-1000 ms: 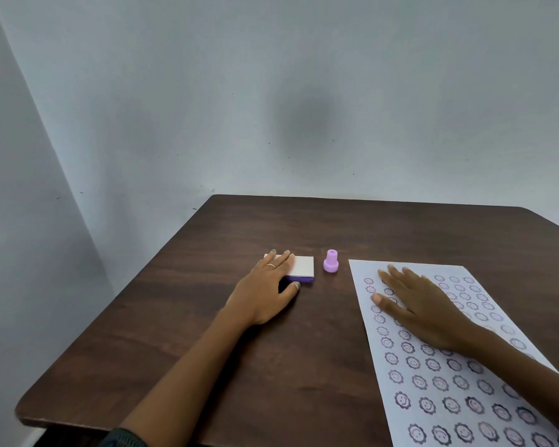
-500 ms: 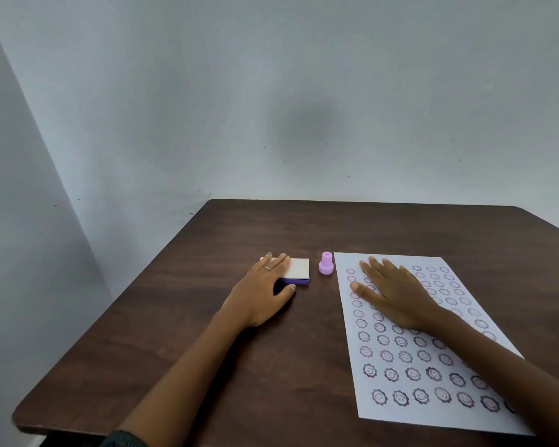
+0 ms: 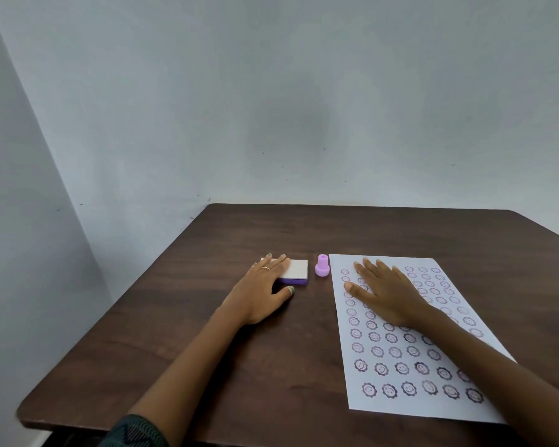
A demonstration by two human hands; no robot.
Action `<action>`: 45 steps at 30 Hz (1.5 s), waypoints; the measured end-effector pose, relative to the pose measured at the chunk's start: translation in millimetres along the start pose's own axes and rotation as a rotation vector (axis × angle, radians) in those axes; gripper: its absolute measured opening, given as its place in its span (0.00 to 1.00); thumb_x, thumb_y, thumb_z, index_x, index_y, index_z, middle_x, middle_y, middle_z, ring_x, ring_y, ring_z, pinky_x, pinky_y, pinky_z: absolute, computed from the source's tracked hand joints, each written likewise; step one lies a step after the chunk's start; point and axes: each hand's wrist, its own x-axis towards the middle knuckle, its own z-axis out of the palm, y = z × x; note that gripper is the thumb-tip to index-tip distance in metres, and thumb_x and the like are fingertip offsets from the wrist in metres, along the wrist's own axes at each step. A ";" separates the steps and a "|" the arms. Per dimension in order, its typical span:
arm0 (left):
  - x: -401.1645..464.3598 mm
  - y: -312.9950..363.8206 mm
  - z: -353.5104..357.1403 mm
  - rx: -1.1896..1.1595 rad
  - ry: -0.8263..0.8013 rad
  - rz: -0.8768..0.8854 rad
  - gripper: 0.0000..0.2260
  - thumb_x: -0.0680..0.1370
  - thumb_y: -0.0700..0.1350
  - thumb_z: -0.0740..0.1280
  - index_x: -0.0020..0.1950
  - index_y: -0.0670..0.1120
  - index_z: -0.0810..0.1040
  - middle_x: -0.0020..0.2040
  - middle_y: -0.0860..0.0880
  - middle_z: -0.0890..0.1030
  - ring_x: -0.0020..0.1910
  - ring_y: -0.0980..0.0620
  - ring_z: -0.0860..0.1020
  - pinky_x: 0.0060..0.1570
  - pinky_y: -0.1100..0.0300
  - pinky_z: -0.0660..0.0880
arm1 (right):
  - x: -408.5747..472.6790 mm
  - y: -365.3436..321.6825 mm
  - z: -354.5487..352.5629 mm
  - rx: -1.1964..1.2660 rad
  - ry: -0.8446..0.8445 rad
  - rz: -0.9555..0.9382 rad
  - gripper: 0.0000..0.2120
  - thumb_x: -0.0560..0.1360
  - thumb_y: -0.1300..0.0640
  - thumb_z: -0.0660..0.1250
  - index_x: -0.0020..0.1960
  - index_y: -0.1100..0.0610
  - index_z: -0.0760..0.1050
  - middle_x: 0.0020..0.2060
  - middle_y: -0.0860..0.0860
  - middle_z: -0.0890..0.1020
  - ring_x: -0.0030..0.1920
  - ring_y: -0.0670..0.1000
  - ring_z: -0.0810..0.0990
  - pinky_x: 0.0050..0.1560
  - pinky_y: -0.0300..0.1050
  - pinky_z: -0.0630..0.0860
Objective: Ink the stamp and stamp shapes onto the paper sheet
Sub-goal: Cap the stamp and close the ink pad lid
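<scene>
On the dark wood desk (image 3: 239, 366), the L hand (image 3: 259, 295) lay palm down w/ fingers spread flat over the left part of the closed ink pad (image 3: 296, 269), thumb on the desk just in front of it, grip wide & holding nothing. Just right of the pad, the purple stamp (image 3: 322, 266) stood upright, btwn pad & paper (image 3: 400, 404), untouched. The R hand (image 3: 388, 295) pressed flat on the paper's far end, grip wide too, over rows of smiley-flower prints (image 3: 381, 369) filling the sheet.

Soft, even, dimmish light; faint shadows under hands; dark smudge on wall (image 3: 304, 124); wide-angle bending at edges; focus fairly sharp.
</scene>
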 end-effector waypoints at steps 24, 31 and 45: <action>9.7 -7.0 5.3 0.136 -0.028 -0.005 0.34 0.73 0.69 0.49 0.76 0.59 0.47 0.77 0.61 0.48 0.76 0.61 0.43 0.72 0.59 0.47 | 4.1 3.6 2.7 0.057 -0.008 -0.039 0.42 0.65 0.28 0.30 0.74 0.48 0.41 0.77 0.48 0.45 0.76 0.51 0.43 0.74 0.54 0.41; 6.9 2.9 -5.5 0.110 -0.046 0.011 0.31 0.76 0.63 0.52 0.77 0.57 0.48 0.78 0.59 0.50 0.77 0.58 0.44 0.74 0.54 0.47 | -2.8 0.4 -8.6 0.178 -0.029 -0.021 0.37 0.69 0.30 0.33 0.74 0.46 0.37 0.75 0.44 0.39 0.75 0.46 0.37 0.74 0.52 0.36; 6.0 26.8 -23.1 0.092 -0.187 -0.149 0.32 0.77 0.59 0.55 0.77 0.52 0.49 0.78 0.53 0.51 0.77 0.51 0.48 0.74 0.47 0.46 | -10.7 -13.4 -35.4 0.183 -0.133 0.062 0.33 0.76 0.39 0.45 0.75 0.56 0.48 0.76 0.54 0.54 0.75 0.51 0.45 0.74 0.55 0.42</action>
